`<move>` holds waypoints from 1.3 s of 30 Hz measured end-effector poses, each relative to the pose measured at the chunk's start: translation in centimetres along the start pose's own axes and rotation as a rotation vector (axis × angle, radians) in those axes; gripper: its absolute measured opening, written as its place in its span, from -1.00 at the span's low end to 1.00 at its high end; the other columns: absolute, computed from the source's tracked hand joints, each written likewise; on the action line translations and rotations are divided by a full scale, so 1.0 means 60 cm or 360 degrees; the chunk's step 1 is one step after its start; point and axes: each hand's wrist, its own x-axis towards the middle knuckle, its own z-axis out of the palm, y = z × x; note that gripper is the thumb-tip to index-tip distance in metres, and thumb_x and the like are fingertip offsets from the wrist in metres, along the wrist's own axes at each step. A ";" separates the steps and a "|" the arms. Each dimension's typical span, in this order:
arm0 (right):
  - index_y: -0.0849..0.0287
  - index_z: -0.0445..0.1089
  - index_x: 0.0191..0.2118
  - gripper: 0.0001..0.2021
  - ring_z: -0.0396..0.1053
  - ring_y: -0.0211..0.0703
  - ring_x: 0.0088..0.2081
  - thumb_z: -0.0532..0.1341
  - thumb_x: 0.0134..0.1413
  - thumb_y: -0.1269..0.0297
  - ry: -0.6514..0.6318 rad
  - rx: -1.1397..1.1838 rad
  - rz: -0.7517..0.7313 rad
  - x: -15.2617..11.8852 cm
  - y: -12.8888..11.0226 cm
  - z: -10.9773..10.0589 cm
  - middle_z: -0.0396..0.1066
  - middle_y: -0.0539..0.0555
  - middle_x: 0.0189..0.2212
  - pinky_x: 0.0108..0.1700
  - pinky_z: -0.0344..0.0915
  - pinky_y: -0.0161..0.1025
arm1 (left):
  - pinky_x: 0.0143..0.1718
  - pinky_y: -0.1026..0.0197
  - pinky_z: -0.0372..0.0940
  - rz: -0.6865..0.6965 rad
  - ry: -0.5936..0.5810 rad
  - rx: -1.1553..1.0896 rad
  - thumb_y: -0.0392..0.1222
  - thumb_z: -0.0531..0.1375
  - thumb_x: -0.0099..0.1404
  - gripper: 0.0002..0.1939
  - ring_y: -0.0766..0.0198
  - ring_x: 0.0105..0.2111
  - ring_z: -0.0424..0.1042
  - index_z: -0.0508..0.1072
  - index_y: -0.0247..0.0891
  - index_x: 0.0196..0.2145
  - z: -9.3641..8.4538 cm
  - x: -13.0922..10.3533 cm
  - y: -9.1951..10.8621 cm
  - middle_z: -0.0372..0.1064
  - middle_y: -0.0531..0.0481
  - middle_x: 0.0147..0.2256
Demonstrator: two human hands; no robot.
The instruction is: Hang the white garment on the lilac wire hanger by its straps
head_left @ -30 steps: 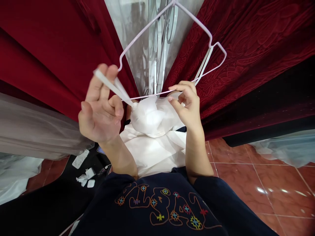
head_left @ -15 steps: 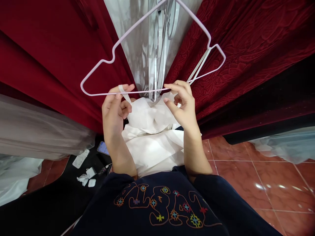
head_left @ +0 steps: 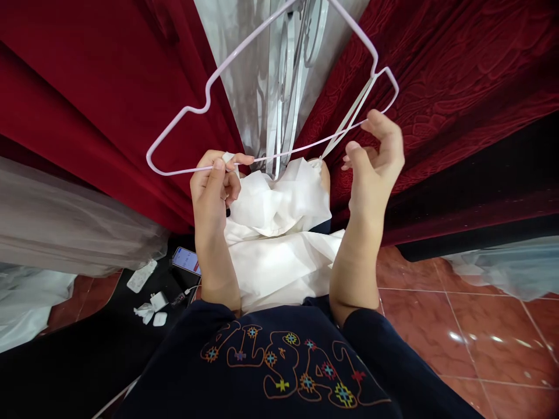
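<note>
Hanger (head_left: 279,155) in left hand (head_left: 213,185)

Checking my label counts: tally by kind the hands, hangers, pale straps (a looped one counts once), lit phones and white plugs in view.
Hands: 2 (left hand, right hand)
Hanger: 1
Pale straps: 2 (finger strap, notch strap)
Lit phone: 1
White plug: 1
Total: 7

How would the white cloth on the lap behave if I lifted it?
The cloth is probably floppy, since it lies in loose folds. It looks light, its fabric seeming thin. It may tug the hanger, whose right side carries its strap.
</note>
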 end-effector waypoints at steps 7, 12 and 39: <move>-0.13 0.45 0.16 -0.50 0.49 0.00 0.01 0.31 0.29 -0.31 -0.0222 -0.0052 0.0046 0.055 -0.011 0.004 0.56 0.13 0.06 0.04 0.57 0.07 | -0.72 0.31 -0.10 0.0059 0.0044 0.0012 0.16 0.42 0.47 -0.54 0.46 -0.68 0.15 0.47 -0.22 -0.39 0.003 -0.002 0.008 0.67 -0.08 -0.29; -0.14 0.38 0.14 -0.47 0.49 0.10 0.04 0.31 0.26 -0.35 -0.0127 -0.0005 0.0040 0.045 -0.027 0.003 0.56 0.16 0.10 0.01 0.57 0.19 | -0.72 0.27 -0.07 0.0043 0.0195 0.0098 0.20 0.34 0.53 -0.51 0.42 -0.66 0.20 0.41 -0.20 -0.39 0.006 -0.007 0.007 0.69 -0.12 -0.24; -0.11 0.77 -0.08 -0.44 0.37 -0.57 -0.50 0.03 0.27 0.52 0.0276 0.0792 -0.0332 0.099 -0.094 -0.054 0.73 -0.09 -0.19 -0.52 0.07 -0.51 | -0.68 0.26 0.03 -0.0127 0.0234 0.0135 0.15 0.31 0.58 -0.48 0.43 -0.69 0.08 0.33 -0.20 -0.44 0.002 0.003 0.011 0.66 -0.09 -0.33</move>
